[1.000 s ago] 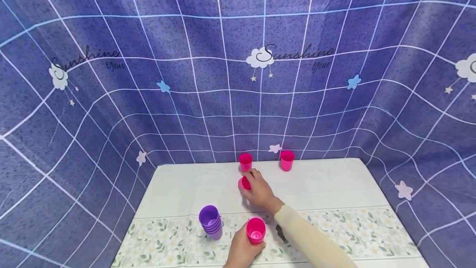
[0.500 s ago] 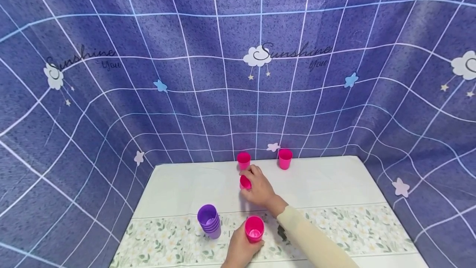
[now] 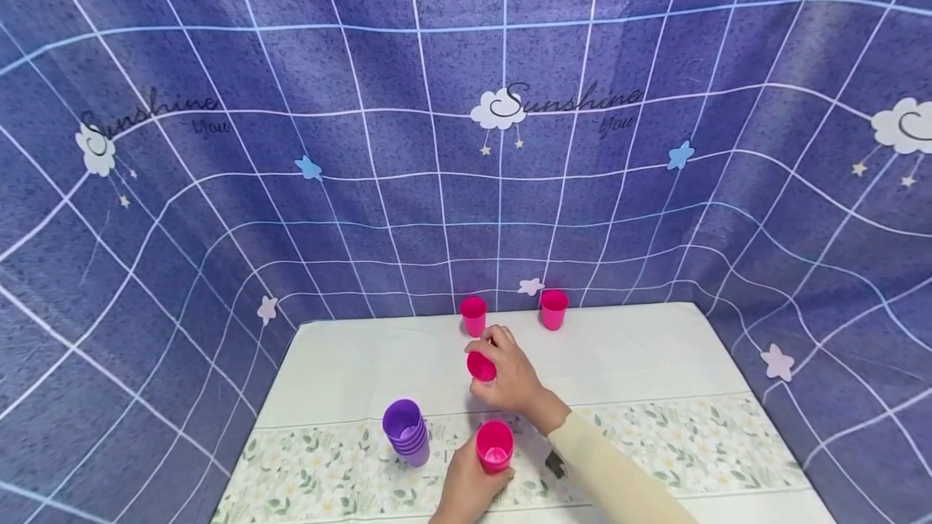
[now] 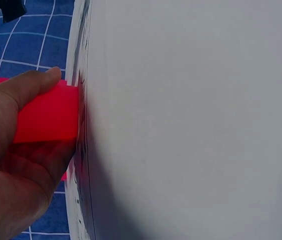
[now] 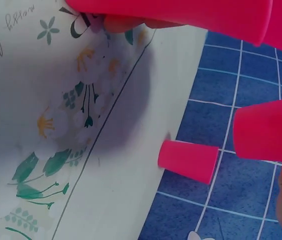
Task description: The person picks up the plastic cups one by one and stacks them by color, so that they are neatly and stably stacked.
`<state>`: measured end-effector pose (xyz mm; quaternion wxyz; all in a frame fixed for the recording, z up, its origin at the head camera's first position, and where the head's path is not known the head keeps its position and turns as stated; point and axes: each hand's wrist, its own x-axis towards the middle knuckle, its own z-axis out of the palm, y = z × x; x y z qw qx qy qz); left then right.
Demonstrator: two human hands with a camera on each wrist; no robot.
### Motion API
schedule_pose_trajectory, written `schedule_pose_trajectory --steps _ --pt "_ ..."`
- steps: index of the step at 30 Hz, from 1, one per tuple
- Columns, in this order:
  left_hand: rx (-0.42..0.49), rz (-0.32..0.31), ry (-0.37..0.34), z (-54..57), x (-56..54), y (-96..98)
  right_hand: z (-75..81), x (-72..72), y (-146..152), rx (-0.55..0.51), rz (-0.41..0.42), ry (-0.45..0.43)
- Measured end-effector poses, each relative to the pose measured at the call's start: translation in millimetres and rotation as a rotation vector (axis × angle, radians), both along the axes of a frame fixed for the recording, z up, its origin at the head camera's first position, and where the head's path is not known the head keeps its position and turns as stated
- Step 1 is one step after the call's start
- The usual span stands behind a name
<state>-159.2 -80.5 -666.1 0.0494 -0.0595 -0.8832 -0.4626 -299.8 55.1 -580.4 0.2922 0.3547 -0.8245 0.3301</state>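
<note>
Low in the middle of the head view, my left hand [image 3: 468, 482] grips a pink cup [image 3: 495, 445] from its left side, its mouth facing up. In the left wrist view, thumb and fingers curl round this cup [image 4: 48, 117] close to the floral cloth. Farther out, my right hand [image 3: 515, 377] holds another pink cup [image 3: 481, 367] between thumb and fingers. The right wrist view shows this cup [image 5: 268, 131] at its right edge. A stack of several purple cups [image 3: 404, 431] stands left of my left hand.
Two more pink cups stand at the table's back edge, a left cup [image 3: 474, 318] just beyond my right hand and a right cup [image 3: 554, 310]. A blue checked curtain [image 3: 408, 184] encloses the white table [image 3: 626, 354] behind and on both sides.
My right hand has drawn its pink cup slightly toward me, away from the back left cup. The left hand stays in place with its cup; the head view has shifted slightly.
</note>
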Motion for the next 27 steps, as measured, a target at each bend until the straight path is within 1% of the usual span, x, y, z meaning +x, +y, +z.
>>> schedule_pose_trajectory --steps 3,9,15,22,27 --pt "0.016 -0.009 -0.015 -0.2 -0.5 0.1 0.3 5.4 1.9 -0.025 0.009 -0.010" --pt "0.022 -0.028 -0.039 -0.8 -1.5 -1.0 -4.4 17.9 5.4 -0.098 0.062 -0.089" --pt "0.019 -0.022 -0.034 -0.4 -2.8 -2.1 -6.9 23.1 4.9 -0.088 0.107 -0.162" --pt "0.020 -0.041 -0.029 1.8 -0.8 -2.7 2.9 34.0 5.8 -0.121 0.150 -0.188" --pt "-0.003 -0.016 -0.028 2.3 -1.0 -3.8 13.1 42.5 5.6 -0.141 0.175 -0.164"
